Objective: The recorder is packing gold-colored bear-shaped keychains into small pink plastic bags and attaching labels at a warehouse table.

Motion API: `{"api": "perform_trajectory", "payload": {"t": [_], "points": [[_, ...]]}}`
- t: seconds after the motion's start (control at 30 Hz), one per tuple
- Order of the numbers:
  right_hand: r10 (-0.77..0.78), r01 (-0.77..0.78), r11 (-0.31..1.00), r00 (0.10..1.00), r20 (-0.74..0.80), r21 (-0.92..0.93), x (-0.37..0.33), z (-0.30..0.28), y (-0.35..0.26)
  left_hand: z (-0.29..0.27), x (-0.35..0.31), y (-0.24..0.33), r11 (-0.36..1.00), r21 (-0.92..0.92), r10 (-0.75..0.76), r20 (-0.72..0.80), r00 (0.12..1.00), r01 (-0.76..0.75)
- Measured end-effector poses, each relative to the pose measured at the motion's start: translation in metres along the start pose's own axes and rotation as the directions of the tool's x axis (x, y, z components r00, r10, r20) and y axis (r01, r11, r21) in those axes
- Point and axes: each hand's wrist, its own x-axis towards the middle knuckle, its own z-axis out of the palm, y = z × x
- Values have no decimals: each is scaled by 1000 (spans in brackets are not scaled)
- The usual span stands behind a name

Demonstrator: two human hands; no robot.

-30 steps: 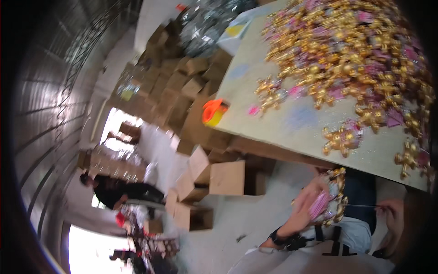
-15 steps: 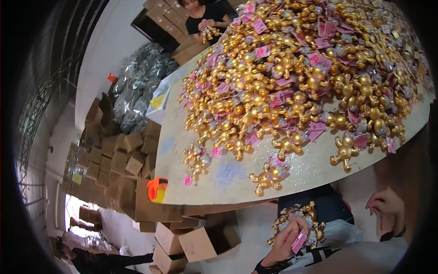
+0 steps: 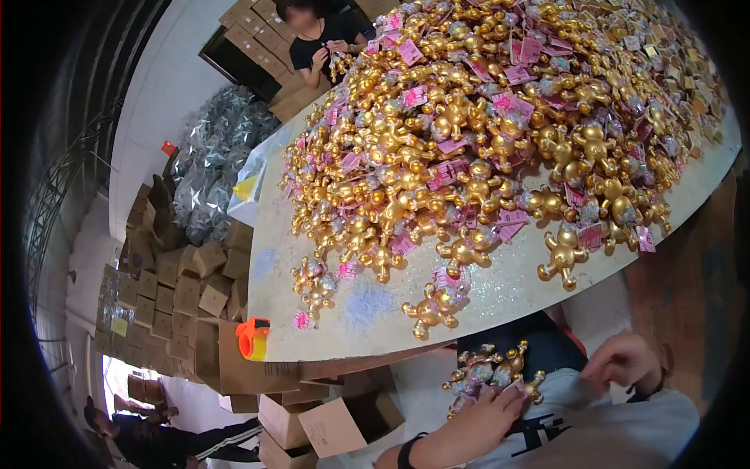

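Over my lap, my left hand [image 3: 488, 410] holds a cluster of shiny gold bear figurines [image 3: 512, 361] with clear glittery wrapping and a pink tag. Its fingers lie bent across them and hide part of the bunch. To the right, my right hand [image 3: 627, 361] is raised near my body, apart from the cluster, its fingers bent and smeared by motion. On the pale tabletop [image 3: 359, 332] before me lies a large heap of like gold bear figurines [image 3: 391, 207] with pink tags. A few [image 3: 430, 311] lie loose near the front edge.
An orange and yellow tape dispenser [image 3: 252, 338] sits at the table's left corner. Open cardboard boxes [image 3: 336, 426] stand on the floor below. Silvery plastic bags [image 3: 215, 144] are piled at left. Across the table a person [image 3: 320, 43] handles figurines; another person [image 3: 156, 442] is at lower left.
The view has shifted, so the table appears farther left. My left hand has turned over the cluster, covering more of the pink tag. My right hand has moved in toward my body.
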Motion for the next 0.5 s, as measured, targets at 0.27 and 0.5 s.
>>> {"api": "perform_trajectory", "payload": {"t": [0.27, 0.5], "points": [[-127, 120, 992, 957, 262, 43, 53, 44, 18, -60, -20, 34, 986, 158, 72, -104, 992, -55], [-177, 213, 974, 927, 332, -75, 75, 65, 7, -69, -6, 31, 876, 402, 470, -582, 664, -268]]}}
